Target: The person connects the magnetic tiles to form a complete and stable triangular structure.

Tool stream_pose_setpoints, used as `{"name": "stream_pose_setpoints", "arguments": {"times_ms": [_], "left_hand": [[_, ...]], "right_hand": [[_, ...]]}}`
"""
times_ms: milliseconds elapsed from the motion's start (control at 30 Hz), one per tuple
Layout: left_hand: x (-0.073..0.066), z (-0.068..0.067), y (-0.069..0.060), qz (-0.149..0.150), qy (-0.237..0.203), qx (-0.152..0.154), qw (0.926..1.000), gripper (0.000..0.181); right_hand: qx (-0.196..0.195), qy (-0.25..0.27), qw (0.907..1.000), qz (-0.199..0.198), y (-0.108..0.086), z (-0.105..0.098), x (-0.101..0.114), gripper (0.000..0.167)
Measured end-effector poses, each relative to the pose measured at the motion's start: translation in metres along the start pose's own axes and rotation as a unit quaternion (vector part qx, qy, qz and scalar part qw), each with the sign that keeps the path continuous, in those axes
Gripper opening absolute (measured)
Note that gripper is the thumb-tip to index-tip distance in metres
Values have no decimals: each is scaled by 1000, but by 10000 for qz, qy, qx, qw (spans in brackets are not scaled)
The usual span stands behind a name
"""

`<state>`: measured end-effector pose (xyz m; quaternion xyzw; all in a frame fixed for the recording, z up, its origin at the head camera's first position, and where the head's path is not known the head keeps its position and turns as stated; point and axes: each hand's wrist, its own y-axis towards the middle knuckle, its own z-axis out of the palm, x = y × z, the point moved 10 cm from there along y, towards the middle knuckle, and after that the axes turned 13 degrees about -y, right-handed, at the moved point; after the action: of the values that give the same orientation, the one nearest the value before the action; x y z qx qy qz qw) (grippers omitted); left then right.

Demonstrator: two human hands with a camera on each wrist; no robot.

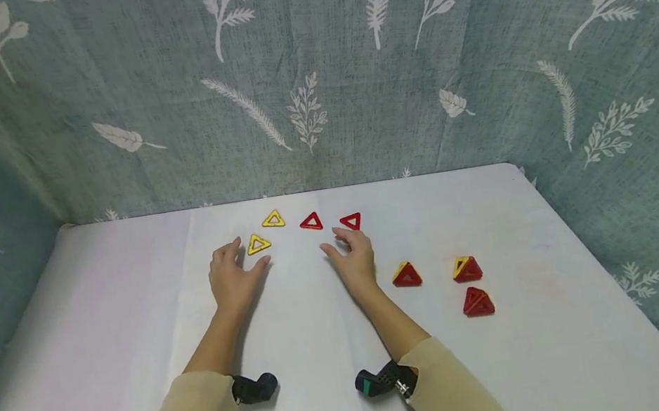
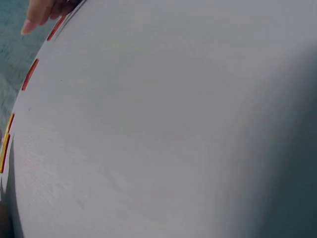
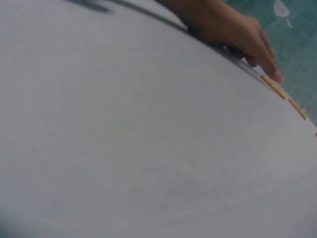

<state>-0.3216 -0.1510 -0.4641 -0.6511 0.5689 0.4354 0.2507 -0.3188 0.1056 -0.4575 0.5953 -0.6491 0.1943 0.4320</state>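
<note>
My left hand (image 1: pixel 232 280) has its thumb and fingers spread beside the nearer yellow triangle frame (image 1: pixel 261 249), with nothing in its grasp. Just beyond lies a second yellow triangle frame (image 1: pixel 274 225). On the right, my right hand (image 1: pixel 356 262) holds nothing, its thumb and fingers apart. Its fingertips are by a red triangle frame (image 1: pixel 348 217) that the hand partly covers; whether they touch cannot be told. Another red triangle frame (image 1: pixel 311 227) lies flat between the hands. In the right wrist view, the left hand (image 3: pixel 237 37) hovers close to the yellow pieces.
Right of the right forearm stand three small pyramid shapes built from triangles: a red and yellow one (image 1: pixel 407 277), another red and yellow one (image 1: pixel 469 271) and a mostly red one (image 1: pixel 478 304). Leaf-patterned green cloth (image 1: pixel 353 109) borders the white table (image 1: pixel 298 338) behind and at the sides.
</note>
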Motion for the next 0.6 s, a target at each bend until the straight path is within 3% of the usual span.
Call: {"name": "stream_pose_setpoints", "arguments": {"times_ms": [100, 400, 500, 600], "left_hand": [[2, 1, 5, -44, 326, 64, 9994, 67], [3, 7, 18, -43, 705, 345, 9969, 64], [4, 9, 20, -89, 819, 433, 9957, 64], [2, 11, 23, -68, 891, 491, 9948, 64]], "right_hand": [[-14, -379, 9991, -179, 8, 6, 5, 39], [233, -1111, 9932, -268, 28, 23, 10, 42], [452, -1459, 9878, -293, 33, 32, 11, 45], [835, -2049, 9749, -231, 39, 42, 10, 52]]}}
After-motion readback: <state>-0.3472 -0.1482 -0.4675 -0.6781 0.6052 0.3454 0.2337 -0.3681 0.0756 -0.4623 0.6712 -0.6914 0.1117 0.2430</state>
